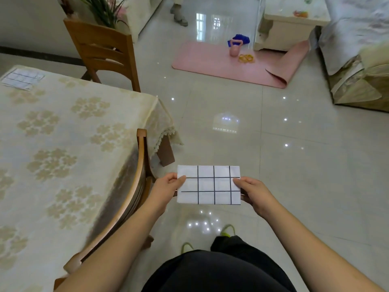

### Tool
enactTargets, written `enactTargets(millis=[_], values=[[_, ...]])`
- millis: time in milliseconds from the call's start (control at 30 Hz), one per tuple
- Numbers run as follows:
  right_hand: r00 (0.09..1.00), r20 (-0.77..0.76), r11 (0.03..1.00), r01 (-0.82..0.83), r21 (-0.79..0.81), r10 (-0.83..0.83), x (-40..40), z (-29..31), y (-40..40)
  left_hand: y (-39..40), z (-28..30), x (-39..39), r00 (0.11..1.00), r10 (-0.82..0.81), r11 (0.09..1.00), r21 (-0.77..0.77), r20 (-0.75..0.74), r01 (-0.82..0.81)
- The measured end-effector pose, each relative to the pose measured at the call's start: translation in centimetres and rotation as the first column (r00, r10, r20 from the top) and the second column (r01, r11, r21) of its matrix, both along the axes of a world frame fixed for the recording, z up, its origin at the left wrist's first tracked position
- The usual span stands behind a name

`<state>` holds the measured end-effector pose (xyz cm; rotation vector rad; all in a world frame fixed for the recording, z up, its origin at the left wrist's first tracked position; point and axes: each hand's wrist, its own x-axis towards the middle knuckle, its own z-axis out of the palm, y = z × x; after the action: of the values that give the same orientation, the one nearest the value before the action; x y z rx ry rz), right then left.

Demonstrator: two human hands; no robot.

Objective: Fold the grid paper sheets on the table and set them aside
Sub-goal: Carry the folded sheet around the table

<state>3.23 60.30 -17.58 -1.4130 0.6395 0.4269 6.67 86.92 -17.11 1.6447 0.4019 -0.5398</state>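
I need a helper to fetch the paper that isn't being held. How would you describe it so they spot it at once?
Start at the table with the flowered cloth on the left. Go to its far left corner, beyond the near chair. A grid paper sheet lies flat there, alone on the cloth; the other sheet is held over the floor by the left hand and right hand.

Head-worn camera looks steeply down, close over both forearms, edges seemingly warped.
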Motion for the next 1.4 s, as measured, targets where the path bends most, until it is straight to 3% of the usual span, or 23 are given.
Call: enactTargets(millis=[233,400,633,1033,1400], values=[[1.000,0.001,1.000,-0.009,0.013,0.009,7.0,-1.8,-4.4,-4.6,-0.7,7.0,1.000,-0.001,0.998,0.068,-0.006,0.001],[0.999,0.019,0.999,-0.050,-0.001,0.050,13.6,-1.6,-8.7,-7.6,-0.5,12.6,0.996,-0.085,0.986,0.144,-0.040,0.090],[0.987,-0.003,0.987,-0.159,0.000,0.159,21.3,-1.5,-12.7,-11.0,0.6,18.4,0.995,-0.069,0.990,0.116,-0.066,0.076],[0.975,0.002,0.975,-0.220,0.004,0.220,33.3,-0.4,-11.0,-10.6,-1.5,28.3,0.978,0.164,0.986,0.037,-0.127,-0.161],[0.973,-0.075,0.975,-0.220,0.004,0.220,46.5,0.2,-7.0,-6.5,-1.0,41.3,0.968,0.129,0.988,-0.052,-0.215,-0.144]])
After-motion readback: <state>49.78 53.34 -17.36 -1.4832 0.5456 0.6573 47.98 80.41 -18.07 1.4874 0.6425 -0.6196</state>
